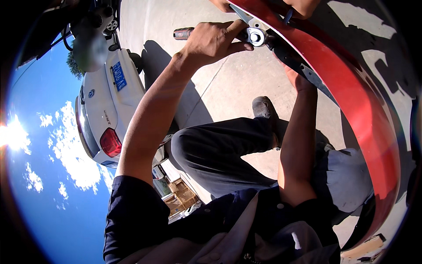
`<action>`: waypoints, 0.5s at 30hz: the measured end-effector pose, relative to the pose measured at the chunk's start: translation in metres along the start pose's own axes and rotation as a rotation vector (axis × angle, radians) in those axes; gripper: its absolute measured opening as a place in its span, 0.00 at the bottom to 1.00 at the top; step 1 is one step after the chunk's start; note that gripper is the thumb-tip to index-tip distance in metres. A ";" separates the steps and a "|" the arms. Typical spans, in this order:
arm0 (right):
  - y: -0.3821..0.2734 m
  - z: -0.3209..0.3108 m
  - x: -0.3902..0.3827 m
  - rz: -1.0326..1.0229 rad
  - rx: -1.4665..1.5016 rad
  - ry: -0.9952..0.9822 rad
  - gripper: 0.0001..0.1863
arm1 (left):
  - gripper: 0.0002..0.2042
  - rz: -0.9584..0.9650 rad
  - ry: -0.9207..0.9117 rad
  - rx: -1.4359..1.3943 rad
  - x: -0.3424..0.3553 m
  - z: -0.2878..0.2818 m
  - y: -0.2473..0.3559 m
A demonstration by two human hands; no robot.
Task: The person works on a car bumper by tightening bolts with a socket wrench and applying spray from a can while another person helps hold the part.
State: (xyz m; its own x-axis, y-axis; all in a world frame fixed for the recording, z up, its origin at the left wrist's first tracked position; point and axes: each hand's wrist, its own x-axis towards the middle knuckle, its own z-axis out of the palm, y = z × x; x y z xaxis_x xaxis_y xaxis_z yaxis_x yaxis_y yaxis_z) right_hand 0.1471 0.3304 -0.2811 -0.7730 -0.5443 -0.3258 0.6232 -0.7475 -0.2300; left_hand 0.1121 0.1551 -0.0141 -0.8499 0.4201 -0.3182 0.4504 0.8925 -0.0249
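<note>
My left hand (212, 40) is closed around a ratchet wrench. Its black-and-red handle (182, 34) sticks out to the left of my fist, and the round metal ratchet head (256, 37) shows by my thumb and forefinger. The head sits against the inner edge of a long, curved red body panel (347, 103), next to a grey metal bracket (246, 17). My right hand (293, 74) reaches up to the dark strip (303, 66) along the panel's inner edge, below the ratchet head. Its fingers are mostly hidden behind that strip, so their grip does not show.
Another person's hands (303, 6) are at the panel's top end. A white car (110, 97) stands at the left on concrete ground. My bent knee (189, 143) and shoe (263, 108) are below the work. Wooden crates (181, 196) lie beyond my left arm.
</note>
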 end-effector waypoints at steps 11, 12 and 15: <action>-0.015 0.017 -0.002 0.058 0.167 0.032 0.30 | 0.17 -1.148 0.257 -1.675 0.028 0.012 0.157; -0.013 0.021 -0.004 0.117 0.332 0.036 0.30 | 0.18 -1.134 0.136 -1.532 0.020 0.006 0.146; 0.016 -0.025 0.001 -0.133 0.123 -0.146 0.29 | 0.22 -0.768 -0.114 -0.758 0.009 0.010 0.092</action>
State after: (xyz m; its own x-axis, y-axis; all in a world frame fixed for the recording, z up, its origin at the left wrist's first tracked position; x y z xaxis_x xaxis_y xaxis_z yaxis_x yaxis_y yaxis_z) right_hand 0.1591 0.3273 -0.3085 -0.8617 -0.4808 -0.1623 0.5028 -0.8521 -0.1452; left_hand 0.1484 0.2395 -0.0286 -0.7849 -0.2769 -0.5544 -0.5105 0.7961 0.3250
